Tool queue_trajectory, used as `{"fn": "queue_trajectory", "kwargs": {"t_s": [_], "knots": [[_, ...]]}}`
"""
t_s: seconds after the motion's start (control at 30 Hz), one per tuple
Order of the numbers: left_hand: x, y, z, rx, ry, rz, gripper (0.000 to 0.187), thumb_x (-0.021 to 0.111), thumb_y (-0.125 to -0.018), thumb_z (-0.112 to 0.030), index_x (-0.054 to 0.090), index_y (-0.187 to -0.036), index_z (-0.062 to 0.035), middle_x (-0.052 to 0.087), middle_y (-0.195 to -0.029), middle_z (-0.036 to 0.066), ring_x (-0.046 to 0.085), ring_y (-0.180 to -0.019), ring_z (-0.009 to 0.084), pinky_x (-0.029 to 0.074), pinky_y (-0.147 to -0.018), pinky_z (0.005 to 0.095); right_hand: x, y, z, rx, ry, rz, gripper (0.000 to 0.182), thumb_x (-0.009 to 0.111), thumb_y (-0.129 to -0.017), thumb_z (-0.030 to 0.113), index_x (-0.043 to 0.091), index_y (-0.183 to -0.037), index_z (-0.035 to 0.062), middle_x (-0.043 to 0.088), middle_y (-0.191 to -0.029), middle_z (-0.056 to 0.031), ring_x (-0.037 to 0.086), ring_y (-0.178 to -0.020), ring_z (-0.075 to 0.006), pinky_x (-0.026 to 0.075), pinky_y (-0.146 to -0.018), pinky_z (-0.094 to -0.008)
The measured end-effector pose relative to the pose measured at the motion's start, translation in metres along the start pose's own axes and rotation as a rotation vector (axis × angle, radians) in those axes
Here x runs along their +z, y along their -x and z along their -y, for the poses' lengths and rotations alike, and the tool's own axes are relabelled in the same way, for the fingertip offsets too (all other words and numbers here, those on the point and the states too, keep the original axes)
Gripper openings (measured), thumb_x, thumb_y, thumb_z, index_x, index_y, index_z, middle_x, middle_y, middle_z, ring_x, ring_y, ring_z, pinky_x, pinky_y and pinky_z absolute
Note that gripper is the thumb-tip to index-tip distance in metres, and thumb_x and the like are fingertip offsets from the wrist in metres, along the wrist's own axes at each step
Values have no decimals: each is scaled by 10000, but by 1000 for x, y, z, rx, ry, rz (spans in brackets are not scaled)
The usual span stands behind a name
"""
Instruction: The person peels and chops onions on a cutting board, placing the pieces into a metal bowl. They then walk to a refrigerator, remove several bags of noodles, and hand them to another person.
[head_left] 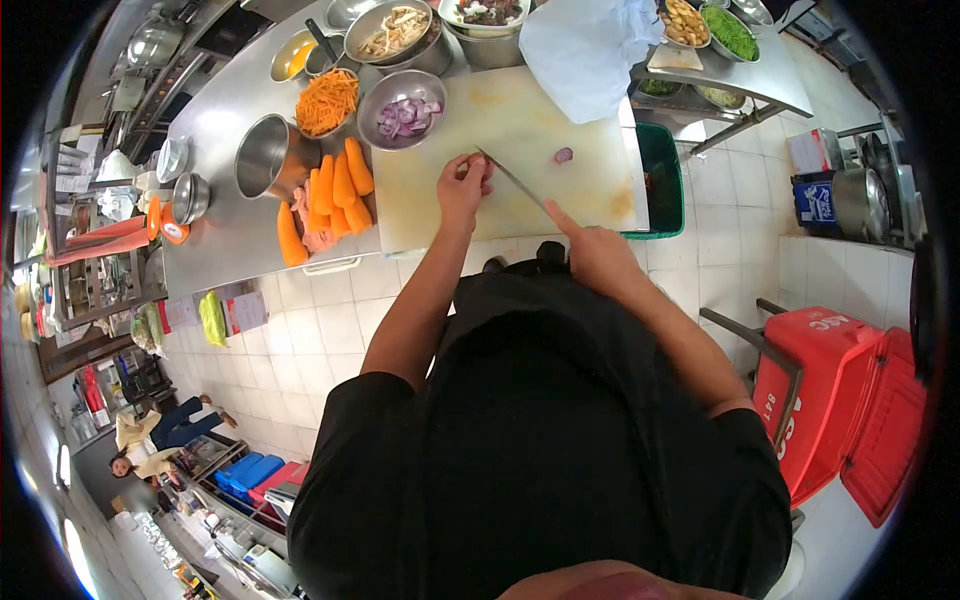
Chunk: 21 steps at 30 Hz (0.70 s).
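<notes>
My right hand [602, 255] grips a knife [515, 182] by its handle, the index finger stretched along the base of the blade. The blade slants up and left over the white cutting board [500, 110], its tip close to my left hand [464, 190]. That hand is closed with its fingers curled together; whatever they hold, if anything, is hidden. A small purple onion piece [563, 155] lies on the board, right of the blade. Beyond my left hand, a metal bowl [368, 105] with sliced purple onion [408, 117] sits at the board's upper left.
Peeled carrots [340, 190] lie left of the board beside a metal pot [268, 160] and shredded carrot [327, 102]. More filled bowls [390, 35] line the back. A green bin [660, 185] stands at the right board edge, a red bin [815, 390] further right. A person [160, 440] is far left.
</notes>
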<state>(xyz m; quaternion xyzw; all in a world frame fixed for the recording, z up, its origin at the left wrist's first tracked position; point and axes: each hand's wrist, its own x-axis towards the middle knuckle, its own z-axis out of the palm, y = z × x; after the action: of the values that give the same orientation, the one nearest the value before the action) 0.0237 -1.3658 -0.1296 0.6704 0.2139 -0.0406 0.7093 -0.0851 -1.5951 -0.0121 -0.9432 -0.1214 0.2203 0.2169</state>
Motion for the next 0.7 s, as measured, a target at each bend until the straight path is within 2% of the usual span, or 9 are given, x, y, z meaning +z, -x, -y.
{"fn": "queue_trajectory", "kwargs": {"t_s": [0.17, 0.47, 0.7], "knots": [[4, 3, 5, 29, 15, -4, 307, 715, -918, -198, 590, -1126, -9, 668, -904, 95, 658, -706, 163, 578, -604, 305, -3, 5, 4, -22, -44, -22, 804, 558, -836, 47, 255, -1561, 217, 648, -762, -257, 643, -737, -441, 503, -694, -541], [5, 0, 7, 66, 84, -2, 262, 696, -929, -155, 564, -1100, -7, 683, -929, 126, 677, -747, 171, 579, -599, 294, -11, -11, 19, -43, -70, -50, 757, 541, -841, 31, 298, -1540, 189, 650, -789, -249, 639, -757, -429, 504, -696, -534], [6, -3, 9, 103, 3, 12, 258, 699, -894, -117, 560, -1074, 7, 654, -861, 115, 647, -660, 155, 546, -547, 288, 30, -47, 7, -73, -75, -140, 778, 545, -827, 42, 289, -1546, 192, 656, -793, -231, 644, -765, -417, 507, -695, -523]]}}
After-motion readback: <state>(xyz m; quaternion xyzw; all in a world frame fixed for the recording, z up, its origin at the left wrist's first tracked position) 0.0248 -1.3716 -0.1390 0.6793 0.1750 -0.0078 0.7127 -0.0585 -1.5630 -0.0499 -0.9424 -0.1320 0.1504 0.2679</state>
